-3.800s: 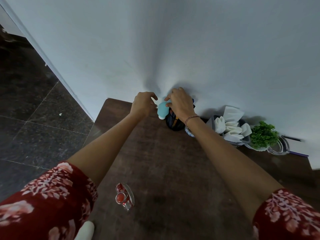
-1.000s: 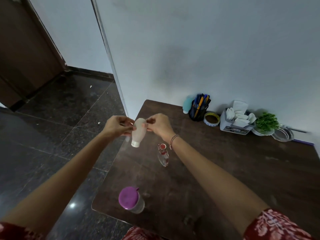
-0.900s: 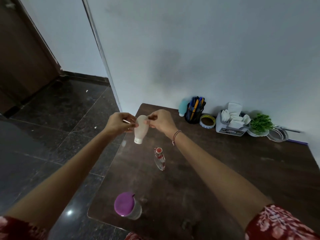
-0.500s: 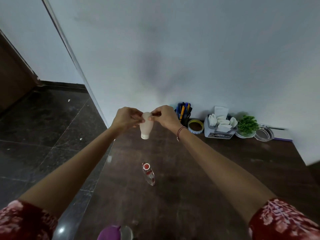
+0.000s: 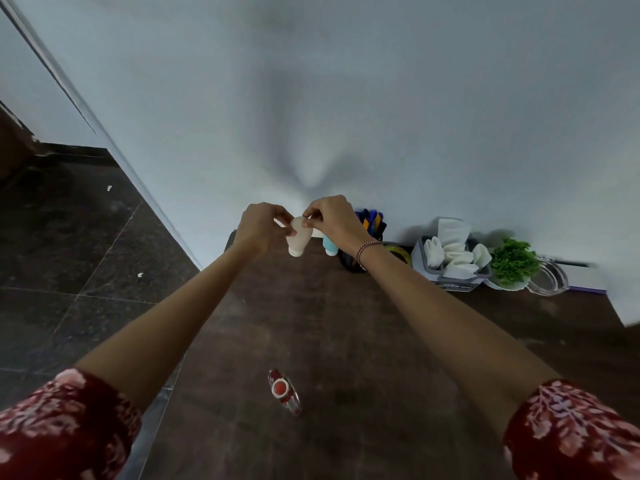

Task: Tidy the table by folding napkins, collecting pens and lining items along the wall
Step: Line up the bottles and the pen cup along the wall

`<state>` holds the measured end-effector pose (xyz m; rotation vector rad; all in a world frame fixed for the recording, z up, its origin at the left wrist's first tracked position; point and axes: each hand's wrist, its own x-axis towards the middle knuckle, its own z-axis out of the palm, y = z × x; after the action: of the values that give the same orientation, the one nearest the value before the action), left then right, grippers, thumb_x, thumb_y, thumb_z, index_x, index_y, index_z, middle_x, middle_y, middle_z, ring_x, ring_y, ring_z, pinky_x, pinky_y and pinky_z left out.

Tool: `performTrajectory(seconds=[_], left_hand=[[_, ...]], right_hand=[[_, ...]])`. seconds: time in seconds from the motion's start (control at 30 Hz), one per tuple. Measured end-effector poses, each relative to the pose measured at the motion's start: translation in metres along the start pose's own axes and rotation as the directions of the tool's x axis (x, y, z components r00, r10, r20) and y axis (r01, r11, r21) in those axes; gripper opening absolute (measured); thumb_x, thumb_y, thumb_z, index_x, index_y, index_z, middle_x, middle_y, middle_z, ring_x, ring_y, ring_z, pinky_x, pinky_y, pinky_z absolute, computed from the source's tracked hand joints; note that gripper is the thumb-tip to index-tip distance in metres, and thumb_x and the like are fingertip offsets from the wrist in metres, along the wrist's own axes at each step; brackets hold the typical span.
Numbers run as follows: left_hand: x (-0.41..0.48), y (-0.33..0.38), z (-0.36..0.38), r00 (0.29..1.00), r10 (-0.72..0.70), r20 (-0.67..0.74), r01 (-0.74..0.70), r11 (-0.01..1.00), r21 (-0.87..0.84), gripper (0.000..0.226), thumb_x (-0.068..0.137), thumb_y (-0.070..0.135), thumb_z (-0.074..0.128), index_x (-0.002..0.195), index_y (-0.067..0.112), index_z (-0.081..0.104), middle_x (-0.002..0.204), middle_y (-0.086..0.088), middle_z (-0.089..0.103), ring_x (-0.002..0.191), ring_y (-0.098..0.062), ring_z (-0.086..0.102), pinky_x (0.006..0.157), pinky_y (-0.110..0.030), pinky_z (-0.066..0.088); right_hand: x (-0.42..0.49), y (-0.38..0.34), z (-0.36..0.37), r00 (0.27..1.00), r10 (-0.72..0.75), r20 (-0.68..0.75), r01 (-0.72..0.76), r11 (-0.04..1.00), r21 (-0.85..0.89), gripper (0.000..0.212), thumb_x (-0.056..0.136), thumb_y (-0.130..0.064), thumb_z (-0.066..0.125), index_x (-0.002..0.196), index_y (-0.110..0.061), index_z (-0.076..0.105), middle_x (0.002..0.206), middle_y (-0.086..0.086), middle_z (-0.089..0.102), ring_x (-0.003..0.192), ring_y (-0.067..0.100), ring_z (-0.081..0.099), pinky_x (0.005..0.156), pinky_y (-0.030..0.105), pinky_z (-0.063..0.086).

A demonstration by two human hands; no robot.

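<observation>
Pinching pale bottle [image 5: 299, 239], apparently cap-down, near the wall [image 5: 381, 98]: left hand [image 5: 259, 225], right hand [image 5: 337, 220].

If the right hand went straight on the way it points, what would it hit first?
Probably the white wall just beyond the pale bottle the right hand pinches; depth is unclear.

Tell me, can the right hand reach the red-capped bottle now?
Probably not yet: the right hand is pinching the white bottle. Once freed, likely yes; the red-capped bottle sits unblocked on the table.
</observation>
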<state>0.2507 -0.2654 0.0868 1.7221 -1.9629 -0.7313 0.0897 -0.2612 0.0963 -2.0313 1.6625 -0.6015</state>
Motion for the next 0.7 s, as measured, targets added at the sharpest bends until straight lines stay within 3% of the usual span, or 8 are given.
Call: performTrajectory(seconds=[0.23, 0.47, 0.7], left_hand=[[0.044, -0.024, 0.035, 1.000, -0.008, 0.017, 0.008, 1.000, 0.008, 0.014, 0.075, 0.012, 0.074, 0.089, 0.013, 0.073, 0.090, -0.002, 0.074, 0.083, -0.018, 0.067, 0.081, -0.027, 0.050], [0.066, -0.041, 0.065, 0.997, 0.028, 0.066, -0.028, 1.000, -0.001, 0.013, 0.075, 0.008, 0.073, 0.088, 0.011, 0.072, 0.086, -0.004, 0.073, 0.078, -0.018, 0.068, 0.080, -0.033, 0.055], [0.074, -0.043, 0.078, 0.996, 0.020, 0.084, -0.022, 0.999, 0.024, 0.011, 0.076, 0.010, 0.072, 0.086, 0.014, 0.071, 0.083, 0.000, 0.071, 0.074, -0.016, 0.065, 0.075, -0.030, 0.052]], right_hand=[[0.044, 0.027, 0.018, 0.997, -0.060, 0.050, 0.070, 0.965, -0.254, 0.024, 0.084, -0.027, 0.067, 0.102, -0.012, 0.072, 0.099, 0.004, 0.061, 0.097, 0.019, 0.054, 0.069, 0.026, 0.035], [0.060, 0.049, 0.034, 0.994, -0.059, 0.092, 0.088, 0.928, -0.363, 0.028, 0.088, -0.027, 0.063, 0.106, -0.007, 0.071, 0.102, 0.006, 0.059, 0.106, 0.019, 0.049, 0.080, 0.031, 0.048], [0.059, 0.057, 0.039, 0.995, -0.047, 0.083, 0.080, 0.890, -0.450, 0.025, 0.090, -0.027, 0.059, 0.100, -0.008, 0.072, 0.097, 0.004, 0.063, 0.100, 0.019, 0.053, 0.075, 0.031, 0.050]])
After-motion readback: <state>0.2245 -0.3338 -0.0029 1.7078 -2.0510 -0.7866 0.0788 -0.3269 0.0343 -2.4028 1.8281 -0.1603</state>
